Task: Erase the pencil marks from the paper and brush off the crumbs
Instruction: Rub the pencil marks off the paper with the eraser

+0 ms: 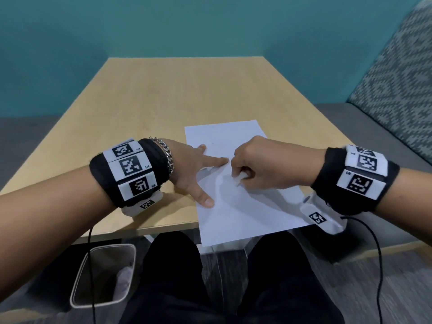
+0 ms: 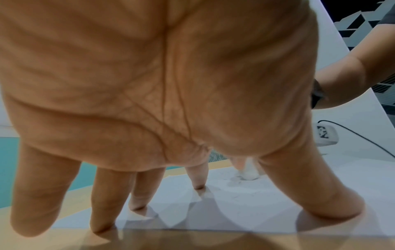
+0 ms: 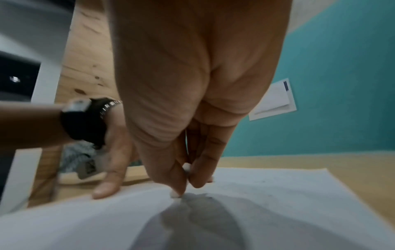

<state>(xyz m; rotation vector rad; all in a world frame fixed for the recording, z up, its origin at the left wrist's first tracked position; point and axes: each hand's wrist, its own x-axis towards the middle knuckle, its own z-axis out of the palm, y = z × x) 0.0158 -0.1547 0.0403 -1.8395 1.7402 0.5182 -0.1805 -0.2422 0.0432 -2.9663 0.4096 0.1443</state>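
Paper [image 1: 236, 206] lies on the counter [image 1: 152, 101], pinned by the left hand [image 1: 191, 169] with fingers splayed flat, while the right hand [image 1: 261, 162] pinches a white eraser [image 3: 176, 194] onto faint smudges, so erasing seems underway and brushing remains.

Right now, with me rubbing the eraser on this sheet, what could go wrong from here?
1. The paper sticks out past the table's near edge, and only the left hand's spread fingertips pin it; a hard stroke may crease or tear it.
2. The right hand pinches a small white eraser, so it may slip out.
3. Gray smudges sit beside the eraser tip; rubbing could smear them. Brushed crumbs may land on your lap, not in the bin.
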